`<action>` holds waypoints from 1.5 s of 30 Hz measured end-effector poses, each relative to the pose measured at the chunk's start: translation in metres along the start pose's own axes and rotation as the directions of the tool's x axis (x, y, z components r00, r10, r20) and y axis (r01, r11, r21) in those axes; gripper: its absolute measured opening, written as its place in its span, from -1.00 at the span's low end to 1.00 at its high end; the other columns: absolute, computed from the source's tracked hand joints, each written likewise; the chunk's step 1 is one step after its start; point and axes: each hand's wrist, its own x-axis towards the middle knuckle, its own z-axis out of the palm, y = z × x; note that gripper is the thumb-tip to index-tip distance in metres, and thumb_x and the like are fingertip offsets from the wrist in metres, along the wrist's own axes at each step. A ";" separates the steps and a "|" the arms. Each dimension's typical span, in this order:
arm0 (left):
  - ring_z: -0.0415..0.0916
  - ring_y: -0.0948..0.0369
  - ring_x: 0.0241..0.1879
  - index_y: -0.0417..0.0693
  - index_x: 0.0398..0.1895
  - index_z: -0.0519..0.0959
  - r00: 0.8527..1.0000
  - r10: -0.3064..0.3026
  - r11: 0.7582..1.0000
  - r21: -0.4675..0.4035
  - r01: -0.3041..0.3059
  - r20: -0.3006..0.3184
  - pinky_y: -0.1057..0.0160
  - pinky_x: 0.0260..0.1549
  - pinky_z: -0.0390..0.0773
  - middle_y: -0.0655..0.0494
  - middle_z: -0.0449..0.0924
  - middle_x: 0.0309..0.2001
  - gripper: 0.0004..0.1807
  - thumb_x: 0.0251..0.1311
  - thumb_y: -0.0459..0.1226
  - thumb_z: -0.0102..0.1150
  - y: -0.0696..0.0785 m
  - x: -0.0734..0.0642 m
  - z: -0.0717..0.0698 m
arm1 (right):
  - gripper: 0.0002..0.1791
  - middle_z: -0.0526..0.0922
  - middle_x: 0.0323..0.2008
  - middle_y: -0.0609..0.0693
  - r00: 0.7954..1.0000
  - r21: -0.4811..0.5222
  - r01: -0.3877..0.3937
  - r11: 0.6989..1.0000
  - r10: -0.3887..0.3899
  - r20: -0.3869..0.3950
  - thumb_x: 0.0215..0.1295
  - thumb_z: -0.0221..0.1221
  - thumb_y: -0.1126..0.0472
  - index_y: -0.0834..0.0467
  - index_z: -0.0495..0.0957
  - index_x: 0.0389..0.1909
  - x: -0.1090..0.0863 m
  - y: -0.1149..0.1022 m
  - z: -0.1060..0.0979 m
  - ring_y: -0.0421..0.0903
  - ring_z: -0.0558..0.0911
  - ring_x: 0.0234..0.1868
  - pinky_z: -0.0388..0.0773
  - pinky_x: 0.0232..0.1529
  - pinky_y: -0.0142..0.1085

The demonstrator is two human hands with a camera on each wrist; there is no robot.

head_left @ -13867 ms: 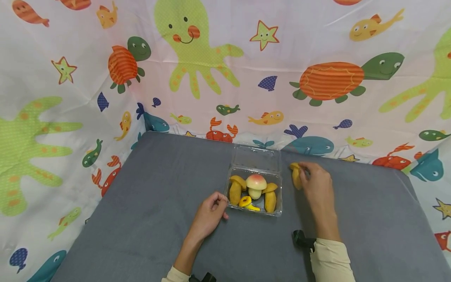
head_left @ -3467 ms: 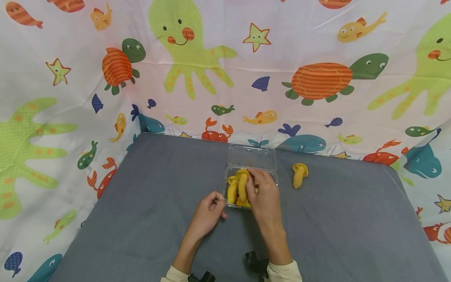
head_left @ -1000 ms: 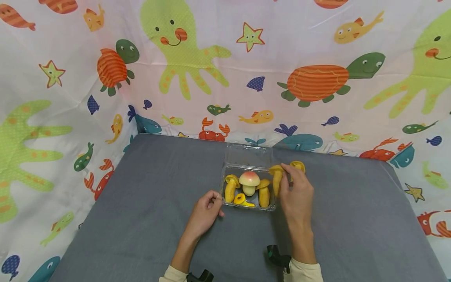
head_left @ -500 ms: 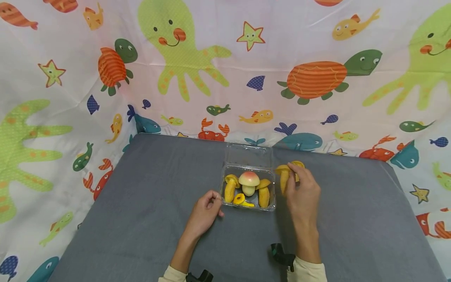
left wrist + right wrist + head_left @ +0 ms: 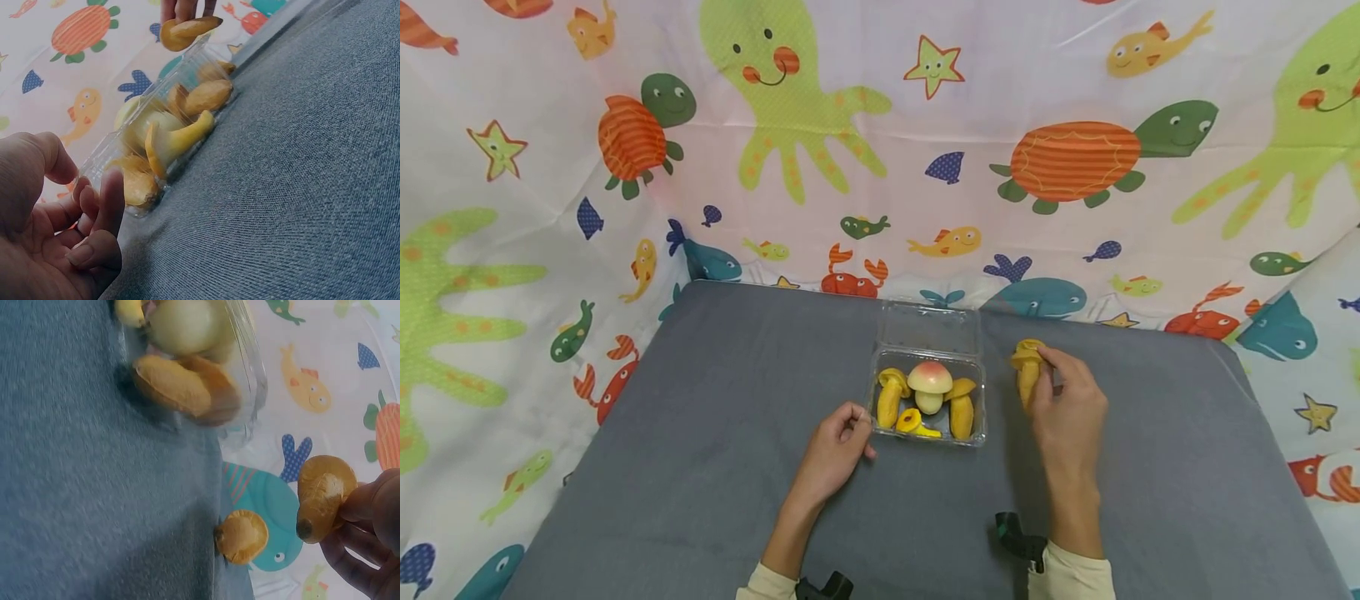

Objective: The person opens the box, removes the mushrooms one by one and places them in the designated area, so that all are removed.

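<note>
My right hand (image 5: 1070, 412) pinches a yellow-brown toy mushroom (image 5: 1027, 382) by its side, to the right of a clear plastic box (image 5: 928, 442). The right wrist view shows the held mushroom (image 5: 320, 500) raised, its stem end towards the camera. A second such mushroom (image 5: 242, 537) rests on the table beneath, mostly hidden behind the held one in the head view. My left hand (image 5: 835, 446) pinches the box's left rim between thumb and forefinger. Inside the box lie two yellow-brown mushrooms, a red-capped mushroom (image 5: 930, 387) and a small bright-yellow one (image 5: 917, 423).
The box's clear lid (image 5: 929, 327) stands open at the back. Grey cloth (image 5: 730, 392) covers the table. A white curtain (image 5: 880, 142) with printed sea animals hangs behind and along both sides.
Over the last second my right hand has carried the mushroom rightward from the box's right edge to above the loose mushroom. It was over the box 3.5 seconds ago. My left hand stays at the rim.
</note>
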 end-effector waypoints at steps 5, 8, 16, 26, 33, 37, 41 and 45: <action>0.73 0.10 -0.41 0.02 -0.15 0.62 1.000 -0.003 1.000 0.023 0.003 0.006 0.22 -0.36 0.54 0.06 0.62 -0.49 -0.83 0.58 -0.19 0.06 0.001 0.001 0.000 | -0.75 0.78 -0.03 0.18 1.000 -0.036 -0.015 0.999 0.015 -0.007 0.46 0.21 0.42 0.27 0.75 0.05 0.003 0.003 -0.005 0.12 0.76 -0.20 0.34 -0.22 -0.67; 0.74 0.08 -0.41 -0.01 -0.15 0.63 1.000 0.003 1.000 0.017 -0.003 0.006 0.22 -0.36 0.54 0.05 0.62 -0.49 -0.84 0.58 -0.20 0.07 0.001 0.001 0.000 | -0.75 0.78 -0.03 0.18 1.000 -0.039 -0.020 0.999 0.019 -0.009 0.46 0.21 0.42 0.27 0.75 0.05 0.005 0.004 -0.007 0.12 0.75 -0.20 0.34 -0.22 -0.65; 0.73 0.05 -0.42 -0.05 -0.17 0.63 1.000 0.010 1.000 0.006 -0.010 -0.002 0.24 -0.38 0.52 0.02 0.63 -0.50 -0.85 0.55 -0.22 0.11 0.002 -0.001 0.000 | -0.75 0.77 -0.02 0.20 1.000 -0.035 -0.022 0.999 0.021 -0.015 0.47 0.20 0.42 0.28 0.74 0.07 0.011 0.009 -0.011 0.14 0.75 -0.14 0.27 -0.19 -0.74; 0.74 0.08 -0.40 0.03 -0.14 0.63 1.000 -0.012 1.000 0.021 0.012 0.004 0.22 -0.37 0.53 0.07 0.64 -0.49 -0.85 0.57 -0.19 0.07 0.003 -0.001 -0.001 | -0.74 0.78 -0.03 0.21 1.000 -0.072 -0.016 0.997 0.014 -0.021 0.46 0.20 0.44 0.28 0.74 0.07 0.017 0.015 -0.016 0.15 0.75 -0.16 0.23 -0.21 -0.74; 0.74 0.06 -0.40 0.02 -0.15 0.63 1.000 -0.016 1.000 0.016 0.016 0.004 0.22 -0.37 0.53 0.07 0.63 -0.49 -0.85 0.56 -0.20 0.07 0.003 0.000 -0.001 | -0.74 0.77 -0.04 0.23 1.000 -0.091 -0.016 0.996 0.014 -0.024 0.46 0.20 0.44 0.29 0.74 0.07 0.021 0.018 -0.019 0.17 0.75 -0.18 0.26 -0.22 -0.67; 0.74 0.06 -0.40 0.02 -0.15 0.62 1.000 -0.024 1.000 0.016 0.024 0.004 0.22 -0.37 0.53 0.07 0.63 -0.48 -0.85 0.56 -0.20 0.06 0.005 0.000 -0.001 | -0.73 0.77 0.00 0.21 0.999 -0.123 -0.050 0.991 0.049 -0.009 0.48 0.20 0.41 0.26 0.74 0.10 0.023 0.019 -0.022 0.15 0.75 -0.13 0.32 -0.22 -0.59; 0.74 0.07 -0.40 0.00 -0.14 0.62 1.000 -0.029 0.999 0.017 0.029 0.005 0.21 -0.37 0.54 0.07 0.62 -0.48 -0.85 0.56 -0.20 0.06 0.006 0.000 0.000 | -0.73 0.77 0.01 0.21 0.998 -0.135 -0.064 0.989 0.065 -0.002 0.50 0.20 0.38 0.25 0.74 0.12 0.025 0.022 -0.025 0.16 0.74 -0.11 0.32 -0.21 -0.60; 0.73 0.07 -0.40 0.00 -0.15 0.62 1.000 -0.030 0.999 0.012 0.030 0.006 0.21 -0.37 0.54 0.06 0.62 -0.48 -0.85 0.56 -0.21 0.06 0.006 0.001 0.000 | -0.73 0.77 0.01 0.23 0.997 -0.153 -0.072 0.986 0.073 0.004 0.51 0.20 0.38 0.26 0.73 0.12 0.028 0.024 -0.027 0.17 0.74 -0.11 0.56 -0.18 -0.32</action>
